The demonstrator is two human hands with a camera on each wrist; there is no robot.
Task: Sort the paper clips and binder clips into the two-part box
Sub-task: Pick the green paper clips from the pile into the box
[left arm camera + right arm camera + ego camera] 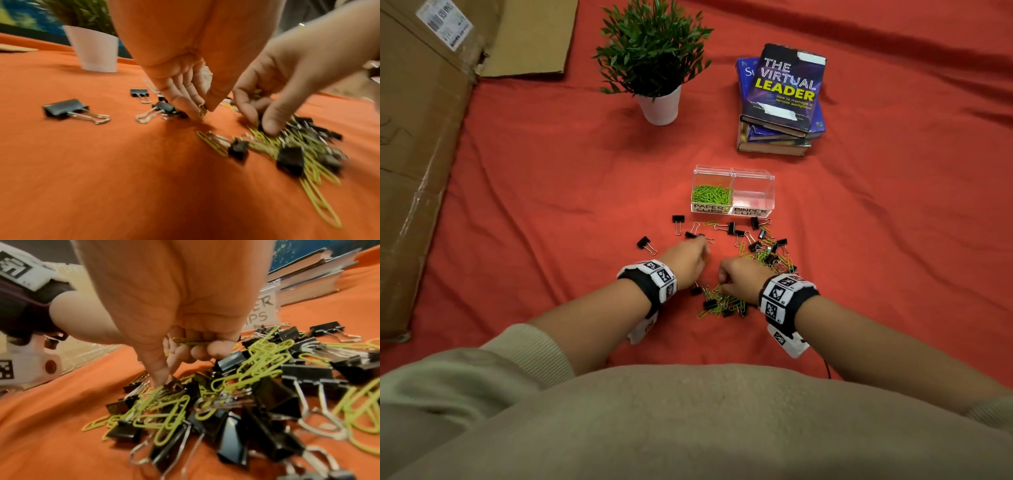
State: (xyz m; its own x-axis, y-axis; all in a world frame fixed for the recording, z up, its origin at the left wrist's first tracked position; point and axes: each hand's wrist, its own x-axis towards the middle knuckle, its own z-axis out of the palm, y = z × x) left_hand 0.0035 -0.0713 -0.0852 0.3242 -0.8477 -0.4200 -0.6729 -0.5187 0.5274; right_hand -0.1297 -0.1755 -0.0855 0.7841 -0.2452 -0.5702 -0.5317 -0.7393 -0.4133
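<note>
Left hand (185,84): fingertips pinch one green paper clip (202,109) off the red cloth (534,205).
Right hand (174,313): curled round gathered paper clips (190,341) — thumb probing the mixed pile (216,399).
Box (734,192): beyond the pile — binder side empty.
Tip: lift clips free of the binder clips (65,108).

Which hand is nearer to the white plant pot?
Left. The left hand is among the scattered clips on the pot's side; the right hand lies farther from the pot, over the clip pile.

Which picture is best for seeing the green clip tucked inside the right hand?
The right wrist view: a green paper clip lies across the curled fingers of the right hand. The left wrist view shows only a yellowish blur there; the head view hides it.
</note>
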